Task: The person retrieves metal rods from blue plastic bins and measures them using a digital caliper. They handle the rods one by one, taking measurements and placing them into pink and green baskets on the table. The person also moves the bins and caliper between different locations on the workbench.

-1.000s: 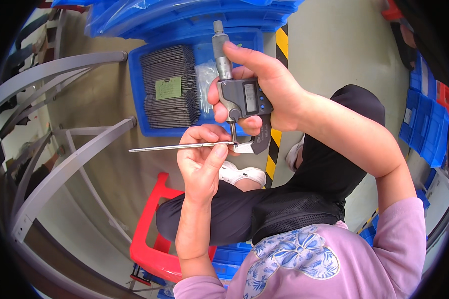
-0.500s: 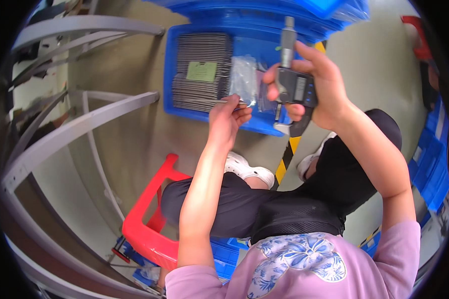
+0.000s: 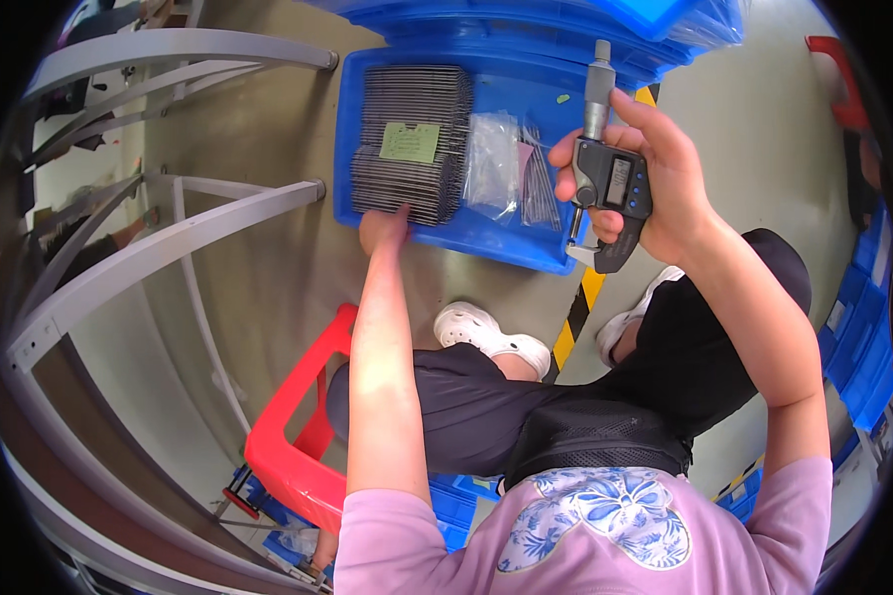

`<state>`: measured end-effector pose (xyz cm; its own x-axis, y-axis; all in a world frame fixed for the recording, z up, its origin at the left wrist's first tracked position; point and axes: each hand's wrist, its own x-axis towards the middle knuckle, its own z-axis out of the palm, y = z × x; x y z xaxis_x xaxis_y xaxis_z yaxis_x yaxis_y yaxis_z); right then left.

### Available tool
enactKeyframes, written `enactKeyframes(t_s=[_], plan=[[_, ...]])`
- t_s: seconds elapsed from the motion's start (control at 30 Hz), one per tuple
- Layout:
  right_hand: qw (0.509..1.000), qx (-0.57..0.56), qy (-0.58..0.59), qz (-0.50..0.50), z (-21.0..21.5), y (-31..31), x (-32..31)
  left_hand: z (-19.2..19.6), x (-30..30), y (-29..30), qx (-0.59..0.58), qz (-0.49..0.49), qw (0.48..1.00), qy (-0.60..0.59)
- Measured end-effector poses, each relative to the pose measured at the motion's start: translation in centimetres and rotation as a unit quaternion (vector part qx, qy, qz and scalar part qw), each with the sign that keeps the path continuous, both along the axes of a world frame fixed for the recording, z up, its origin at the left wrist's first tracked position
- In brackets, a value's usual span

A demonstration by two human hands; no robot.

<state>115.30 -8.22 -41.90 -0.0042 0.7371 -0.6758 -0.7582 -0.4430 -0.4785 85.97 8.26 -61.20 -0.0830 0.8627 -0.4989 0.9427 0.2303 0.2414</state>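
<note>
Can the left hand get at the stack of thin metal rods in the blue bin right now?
Probably yes: the left hand is already at the near edge of the rod stack in the open blue bin, with nothing between them.

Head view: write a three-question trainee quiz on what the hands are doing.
1. True or false: the right hand holds a digital micrometer.
2. The left hand reaches into: A) the blue tray of thin metal rods B) a red stool C) a grey frame.
3. Fill in: a clear plastic ___ lies in the tray beside the rods.

Key: 1 true; 2 A; 3 bag.
</note>
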Motion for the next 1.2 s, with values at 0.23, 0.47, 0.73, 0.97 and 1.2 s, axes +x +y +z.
enactKeyframes(t_s=[0.23,0.47,0.73,0.97,1.2], plan=[[1.0,-0.003,-0.003,-0.014,-0.1,-0.5,0.3,0.1,5.2,-0.3,-0.072,0.067,0.991,-0.087],[0.999,-0.006,-0.021,-0.029,0.0,-0.9,1.0,-0.3,5.7,0.7,-0.156,0.167,0.969,-0.099],[0.999,0.0,-0.024,-0.029,0.0,-0.8,1.0,-0.8,3.2,0.8,-0.22,0.281,0.91,-0.209],[1.0,0.003,-0.017,-0.022,-0.1,-0.5,0.7,1.6,1.7,0.0,-0.189,0.279,0.897,-0.287],[1.0,0.0,-0.011,-0.004,-0.1,0.2,-0.1,5.9,1.4,0.8,-0.275,0.331,0.737,-0.522]])
